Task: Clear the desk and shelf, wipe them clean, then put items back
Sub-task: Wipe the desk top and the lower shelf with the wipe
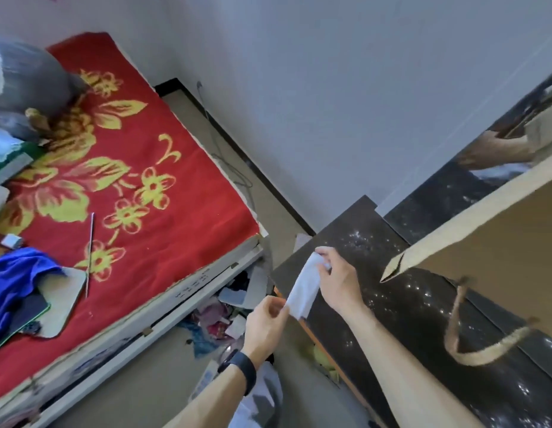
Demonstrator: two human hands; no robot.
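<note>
Below, dark speckled desk [407, 304] near red floral bed [175, 227]; hands [265, 319] [339, 282] pinch white cloth [305, 288].

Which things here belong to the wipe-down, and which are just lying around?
Job: wipe, pinched by left hand and right hand; desk; shelf.
Lying about: blanket, blue cloth, grey bag, floor clutter.
</note>
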